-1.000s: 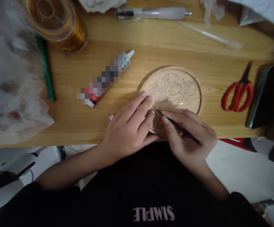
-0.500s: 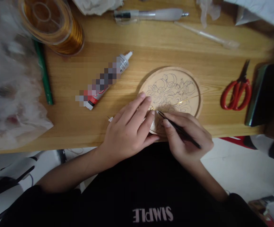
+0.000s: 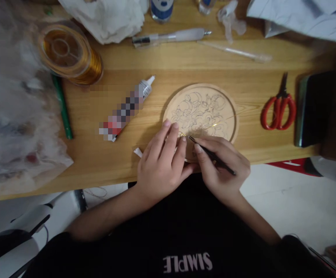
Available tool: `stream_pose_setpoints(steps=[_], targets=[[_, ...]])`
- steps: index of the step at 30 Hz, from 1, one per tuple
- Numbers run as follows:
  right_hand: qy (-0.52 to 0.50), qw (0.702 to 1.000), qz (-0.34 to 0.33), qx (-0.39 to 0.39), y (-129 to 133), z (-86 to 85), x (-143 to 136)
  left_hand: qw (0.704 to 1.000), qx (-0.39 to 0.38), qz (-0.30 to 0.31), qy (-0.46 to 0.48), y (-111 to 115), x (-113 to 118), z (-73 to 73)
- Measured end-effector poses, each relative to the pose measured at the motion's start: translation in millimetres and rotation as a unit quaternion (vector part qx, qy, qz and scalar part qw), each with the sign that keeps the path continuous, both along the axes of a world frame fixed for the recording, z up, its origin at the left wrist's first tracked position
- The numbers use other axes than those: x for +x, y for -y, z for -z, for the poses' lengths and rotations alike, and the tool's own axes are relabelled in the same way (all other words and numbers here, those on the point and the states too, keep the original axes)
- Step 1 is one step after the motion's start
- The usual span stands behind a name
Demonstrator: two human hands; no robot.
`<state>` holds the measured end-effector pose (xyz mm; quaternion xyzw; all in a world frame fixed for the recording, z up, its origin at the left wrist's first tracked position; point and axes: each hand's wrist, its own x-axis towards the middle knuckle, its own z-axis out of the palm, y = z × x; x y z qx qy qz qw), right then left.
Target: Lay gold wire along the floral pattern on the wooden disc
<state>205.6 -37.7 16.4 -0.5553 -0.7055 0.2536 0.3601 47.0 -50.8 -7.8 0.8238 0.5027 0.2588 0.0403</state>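
A round wooden board (image 3: 198, 88) with a raised rim lies on the table, its face drawn with outlines of fruit and flowers. My left hand (image 3: 164, 158) rests over its near-left part, fingers stretched out and apart, with the index fingertip beside a small looped gold wire (image 3: 182, 134). The thumb lies by the near rim. In my right hand (image 3: 224, 160) is a pair of black tweezers (image 3: 215, 156), held like a pen, tips at the wire by my left index finger. A loose length of the wire runs off to the upper right. The hands hide the board's near part.
Left of the board lie a glue tube (image 3: 124, 112), a spool of gold wire (image 3: 69, 54), a green pen (image 3: 63, 110) and plastic bags (image 3: 17, 127). Red-handled scissors (image 3: 279, 110) and a dark phone-like slab (image 3: 315, 110) are right. A pen (image 3: 172, 36) and pipette (image 3: 234, 52) lie beyond.
The camera view has shifted, bringing bottles into sight at the far edge. Both hands keep nearly the same place on the board, the tweezers still at the wire.
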Motion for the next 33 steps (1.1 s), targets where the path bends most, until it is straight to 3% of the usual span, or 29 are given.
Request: stream_pose_setpoints(steps=[5,15,24,29,33], targets=[[-0.018,1.0,0.005,0.023,0,3.7,-1,0.999,0.015,-0.028,0.019,4,6,2.9],[-0.035,0.999,-0.012,0.023,-1,6.1,3,1.0,0.008,-0.022,0.019,4,5,5.5],[-0.044,0.998,-0.029,0.035,-3,7.1,7,0.997,0.012,-0.019,-0.077,2,9,-3.4],[-0.039,0.996,-0.074,0.013,-14,4.3,22,0.995,-0.005,-0.02,-0.102,3,15,-10.6],[-0.04,0.987,-0.154,0.011,-29,4.0,35,0.994,0.0,-0.022,-0.11,4,17,-8.8]])
